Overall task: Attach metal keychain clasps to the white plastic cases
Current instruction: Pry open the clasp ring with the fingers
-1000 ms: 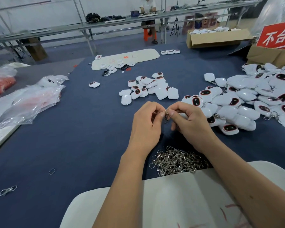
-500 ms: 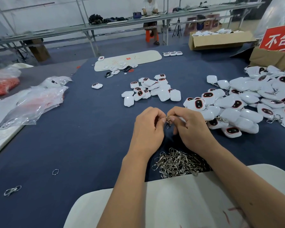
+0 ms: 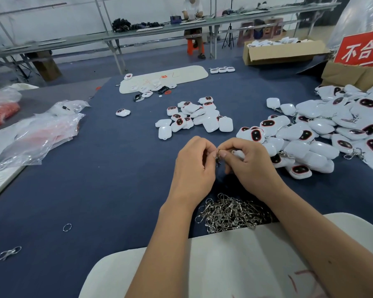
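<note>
My left hand (image 3: 194, 166) and my right hand (image 3: 252, 164) meet above the blue table, fingertips together. Between them they pinch a small metal clasp (image 3: 218, 157) that hangs down. A white case (image 3: 237, 153) is tucked in my right hand, mostly hidden by the fingers. A heap of loose metal clasps (image 3: 230, 214) lies just below my wrists. A small group of white cases (image 3: 198, 117) sits beyond my hands. A large pile of white cases (image 3: 323, 130), some with clasps on them, spreads to the right.
A white foam board (image 3: 213, 265) lies under my forearms at the near edge. Plastic bags (image 3: 37, 132) lie at the left. A loose ring (image 3: 67, 227) and a stray clasp (image 3: 9, 253) sit at the near left. Cardboard boxes (image 3: 282, 52) and a red sign (image 3: 362, 48) stand at the far right.
Both hands stay together on the clasp and the case with only small finger movements. The view has shifted slightly.
</note>
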### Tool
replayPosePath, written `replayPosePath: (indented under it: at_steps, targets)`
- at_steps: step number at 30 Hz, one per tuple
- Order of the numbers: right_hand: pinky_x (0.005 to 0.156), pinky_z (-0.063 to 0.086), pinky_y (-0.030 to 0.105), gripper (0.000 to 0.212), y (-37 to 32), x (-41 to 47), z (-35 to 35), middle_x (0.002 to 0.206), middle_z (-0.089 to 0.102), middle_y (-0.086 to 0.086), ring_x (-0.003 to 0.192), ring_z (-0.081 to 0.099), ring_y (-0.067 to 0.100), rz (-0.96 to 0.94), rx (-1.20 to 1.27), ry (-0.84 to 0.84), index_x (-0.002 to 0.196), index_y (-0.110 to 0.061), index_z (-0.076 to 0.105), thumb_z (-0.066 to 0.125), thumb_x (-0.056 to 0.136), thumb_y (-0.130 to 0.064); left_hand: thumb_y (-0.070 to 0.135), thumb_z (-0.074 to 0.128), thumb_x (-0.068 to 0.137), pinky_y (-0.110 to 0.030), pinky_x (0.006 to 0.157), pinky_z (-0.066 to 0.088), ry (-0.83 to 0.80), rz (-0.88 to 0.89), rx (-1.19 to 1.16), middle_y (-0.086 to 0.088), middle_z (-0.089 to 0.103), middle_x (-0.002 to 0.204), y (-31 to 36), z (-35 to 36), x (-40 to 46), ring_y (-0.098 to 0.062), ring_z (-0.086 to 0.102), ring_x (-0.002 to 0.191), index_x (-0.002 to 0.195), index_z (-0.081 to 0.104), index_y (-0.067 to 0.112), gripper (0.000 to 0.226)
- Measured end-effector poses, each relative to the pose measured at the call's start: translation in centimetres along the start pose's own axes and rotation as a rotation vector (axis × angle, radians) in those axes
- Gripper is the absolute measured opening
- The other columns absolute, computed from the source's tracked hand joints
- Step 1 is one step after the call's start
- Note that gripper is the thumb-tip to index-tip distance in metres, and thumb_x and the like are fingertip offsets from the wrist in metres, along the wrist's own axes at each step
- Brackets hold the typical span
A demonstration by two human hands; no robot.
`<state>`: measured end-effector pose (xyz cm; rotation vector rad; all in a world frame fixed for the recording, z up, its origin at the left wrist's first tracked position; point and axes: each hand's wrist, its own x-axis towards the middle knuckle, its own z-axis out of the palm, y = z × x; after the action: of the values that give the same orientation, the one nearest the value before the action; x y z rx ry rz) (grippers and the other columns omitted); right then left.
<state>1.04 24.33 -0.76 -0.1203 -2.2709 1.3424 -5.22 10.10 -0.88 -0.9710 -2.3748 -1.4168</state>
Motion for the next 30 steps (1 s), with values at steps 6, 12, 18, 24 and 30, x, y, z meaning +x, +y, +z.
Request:
replayPosePath:
  at_steps: [6, 12, 18, 24, 30]
  targets:
    - [0.062, 0.043, 0.015, 0.018, -0.4, -0.2, -0.2, 0.060, 0.062, -0.022, 0.059, 0.059, 0.003, -0.106, -0.103, 0.059, 0.084, -0.015, 0.076, 0.069, 0.095, -0.003, 0.009, 0.058, 0.097, -0.019, 0.067, 0.041, -0.006, -0.008, 0.023, 0.009, 0.058, 0.087, 0.1, 0.1, -0.1, -0.010, 0.054, 0.081, 0.086, 0.060, 0.018, 0.015]
    - [0.068, 0.042, 0.014, 0.015, -0.4, -0.2, 0.0, 0.063, 0.062, -0.027, 0.067, 0.062, -0.001, -0.188, -0.204, 0.122, 0.085, -0.014, 0.078, 0.072, 0.092, -0.002, 0.006, 0.055, 0.098, -0.021, 0.068, 0.042, 0.019, -0.011, 0.043, 0.009, 0.058, 0.087, 0.3, 0.4, -0.2, -0.009, 0.054, 0.081, 0.086, 0.058, 0.018, 0.017]
    - [0.075, 0.051, 0.028, 0.014, -0.3, -0.3, 0.2, 0.077, 0.075, -0.009, 0.074, 0.067, 0.008, -0.248, -0.279, 0.200, 0.082, -0.014, 0.078, 0.072, 0.090, -0.004, 0.006, 0.055, 0.097, -0.029, 0.071, 0.045, 0.055, -0.029, 0.057, 0.009, 0.057, 0.086, 0.6, 0.8, -0.2, -0.010, 0.054, 0.082, 0.084, 0.057, 0.018, 0.018]
    - [0.077, 0.049, 0.015, 0.008, -0.4, -0.4, 0.5, 0.082, 0.075, -0.011, 0.081, 0.068, 0.004, -0.114, -0.168, 0.207, 0.088, -0.013, 0.078, 0.072, 0.093, -0.010, 0.009, 0.056, 0.097, -0.037, 0.072, 0.047, 0.115, -0.017, 0.066, 0.008, 0.056, 0.085, 1.2, 1.1, -0.3, -0.011, 0.054, 0.082, 0.083, 0.055, 0.017, 0.016]
    - [0.082, 0.039, 0.005, 0.040, -0.1, -0.3, 0.7, 0.116, 0.054, 0.007, 0.095, 0.054, 0.004, 0.054, -0.127, 0.081, 0.115, -0.013, 0.051, 0.052, 0.085, 0.014, 0.007, 0.055, 0.098, -0.032, 0.073, 0.045, 0.110, -0.009, 0.085, 0.009, 0.056, 0.087, 0.8, 0.9, 0.0, -0.010, 0.053, 0.083, 0.085, 0.056, 0.017, 0.016]
